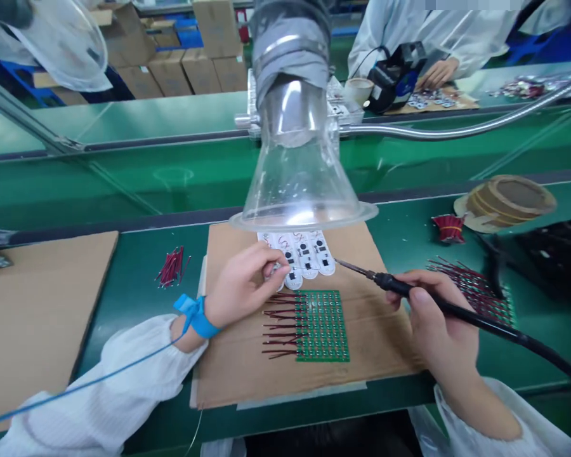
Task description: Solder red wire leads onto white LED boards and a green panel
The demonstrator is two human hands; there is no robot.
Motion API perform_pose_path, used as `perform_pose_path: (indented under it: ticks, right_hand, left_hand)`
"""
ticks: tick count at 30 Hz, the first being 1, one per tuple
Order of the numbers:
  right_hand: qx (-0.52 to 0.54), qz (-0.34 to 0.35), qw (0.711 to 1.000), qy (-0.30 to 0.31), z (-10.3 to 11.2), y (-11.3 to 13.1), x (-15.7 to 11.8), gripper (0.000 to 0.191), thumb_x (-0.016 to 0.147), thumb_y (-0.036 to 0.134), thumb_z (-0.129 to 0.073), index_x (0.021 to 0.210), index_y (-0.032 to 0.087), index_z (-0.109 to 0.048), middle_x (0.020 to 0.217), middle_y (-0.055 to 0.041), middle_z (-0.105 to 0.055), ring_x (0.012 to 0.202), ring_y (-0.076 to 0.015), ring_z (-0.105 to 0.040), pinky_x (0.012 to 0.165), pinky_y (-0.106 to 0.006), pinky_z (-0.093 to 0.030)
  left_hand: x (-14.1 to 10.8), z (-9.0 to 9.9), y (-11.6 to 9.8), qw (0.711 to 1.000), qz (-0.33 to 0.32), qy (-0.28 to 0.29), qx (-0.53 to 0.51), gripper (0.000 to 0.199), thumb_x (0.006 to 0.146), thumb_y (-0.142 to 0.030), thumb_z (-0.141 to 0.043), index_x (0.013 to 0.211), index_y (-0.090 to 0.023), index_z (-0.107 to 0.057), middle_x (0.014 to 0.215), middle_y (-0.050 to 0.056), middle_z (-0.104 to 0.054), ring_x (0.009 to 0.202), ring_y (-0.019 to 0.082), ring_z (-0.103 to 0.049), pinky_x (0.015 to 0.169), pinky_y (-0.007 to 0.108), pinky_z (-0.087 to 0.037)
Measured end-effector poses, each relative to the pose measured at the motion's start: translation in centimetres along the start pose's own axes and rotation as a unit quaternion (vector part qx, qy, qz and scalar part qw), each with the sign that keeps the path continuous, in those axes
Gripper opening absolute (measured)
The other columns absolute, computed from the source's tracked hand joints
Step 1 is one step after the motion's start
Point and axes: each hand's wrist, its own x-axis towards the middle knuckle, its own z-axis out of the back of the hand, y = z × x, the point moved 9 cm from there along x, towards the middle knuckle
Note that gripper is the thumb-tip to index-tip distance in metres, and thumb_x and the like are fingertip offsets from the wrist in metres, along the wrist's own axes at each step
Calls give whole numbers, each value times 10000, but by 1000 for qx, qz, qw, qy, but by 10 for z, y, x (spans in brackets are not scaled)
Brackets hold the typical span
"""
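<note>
My right hand [440,317] grips a soldering iron [390,283] by its black handle, its tip pointing left beside the white boards. My left hand [247,279], with a blue wrist strap [197,315], is pinched shut over the left end of those boards. A thin solder wire [301,268] seems to run out from its fingertips. Several white rounded circuit boards [307,257] lie side by side on the cardboard [375,336]. Just below them lies a green panel of small circuit boards [323,327], with dark red wires [280,327] sticking out of its left edge.
A clear fume hood [304,184] hangs low over the boards. Red wires [172,266] lie at left. At right are a wired green panel [480,292], a wire bundle [448,227] and a spool [509,200]. Across the bench, a co-worker's hand [438,73] rests near boards.
</note>
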Motion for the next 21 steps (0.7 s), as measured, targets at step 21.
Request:
perform_pose_path:
  ticks: [21]
  right_hand:
    - [-15, -13, 1000, 1, 3, -18, -16, 124, 1036, 356, -678, 1055, 252, -742, 797, -10, -718, 662, -169, -682, 597, -289, -566]
  left_hand:
    - [12, -40, -1, 1000, 3, 7, 30, 91, 1007, -121, -644, 978, -204, -620, 759, -40, -486, 731, 144, -513, 730, 331, -408]
